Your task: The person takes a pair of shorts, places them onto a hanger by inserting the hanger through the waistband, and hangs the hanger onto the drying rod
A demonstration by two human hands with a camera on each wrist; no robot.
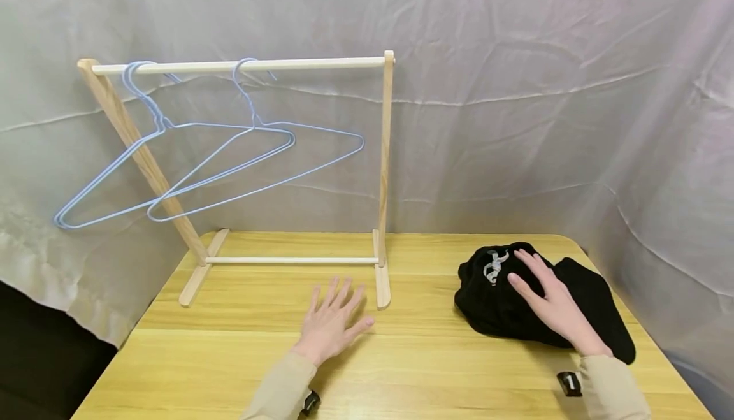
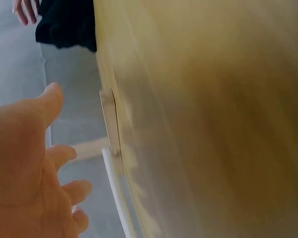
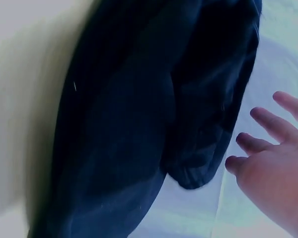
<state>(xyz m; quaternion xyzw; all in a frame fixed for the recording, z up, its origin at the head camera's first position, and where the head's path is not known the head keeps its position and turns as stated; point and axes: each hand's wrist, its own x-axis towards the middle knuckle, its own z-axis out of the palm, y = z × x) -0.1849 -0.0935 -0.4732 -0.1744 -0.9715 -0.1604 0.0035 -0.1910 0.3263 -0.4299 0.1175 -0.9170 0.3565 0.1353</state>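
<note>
Now both hands are spread over the wooden surface (image 1: 241, 343).

Right hand (image 1: 550, 299) lies flat, fingers released, on a crumpled black garment (image 1: 499, 305) at 4 o'clock. Left hand (image 1: 332, 321) hovers with fingers released, just at 6 o'clock of the wooden rack (image 1: 384, 165), which carries two blue hangers (image 1: 218, 165).

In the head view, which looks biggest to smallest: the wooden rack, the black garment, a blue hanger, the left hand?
1. Wooden rack, clearly the largest.
2. Blue hanger, wide but thin wire.
3. Black garment, which looks narrower than the hanger, but it is crumpled and nearer the camera, so that order is unsure.
4. Left hand, smallest.
</note>
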